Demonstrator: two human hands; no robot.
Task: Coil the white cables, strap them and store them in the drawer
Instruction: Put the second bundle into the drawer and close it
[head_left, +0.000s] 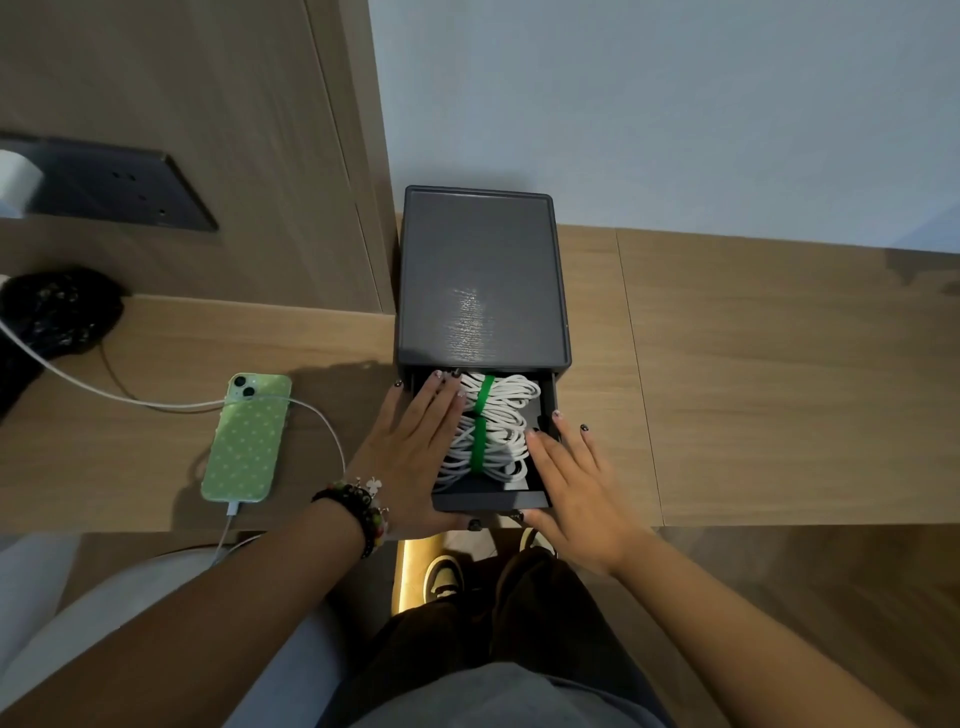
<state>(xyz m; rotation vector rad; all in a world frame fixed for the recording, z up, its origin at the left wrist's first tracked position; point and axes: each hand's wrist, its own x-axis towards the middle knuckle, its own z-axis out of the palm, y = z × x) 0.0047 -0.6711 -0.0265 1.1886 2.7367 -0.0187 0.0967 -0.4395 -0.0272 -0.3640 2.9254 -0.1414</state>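
A dark grey drawer unit (480, 280) stands on the wooden desk, its drawer (493, 501) pulled out toward me. Inside lie two coiled white cable bundles (501, 415), one behind the other, each bound by a green strap (479, 441). My left hand (410, 447) lies flat with straight fingers over the drawer's left edge and the bundles' left side. My right hand (576, 483) rests flat on the drawer's right edge, thumb at the front panel. Both hands hold nothing.
A green phone (247, 439) lies face down left of the drawer, with a white charging cable (104, 389) running left to a wall socket panel (119, 189). A black object (57, 312) sits at the far left. The desk's front edge is just below the drawer.
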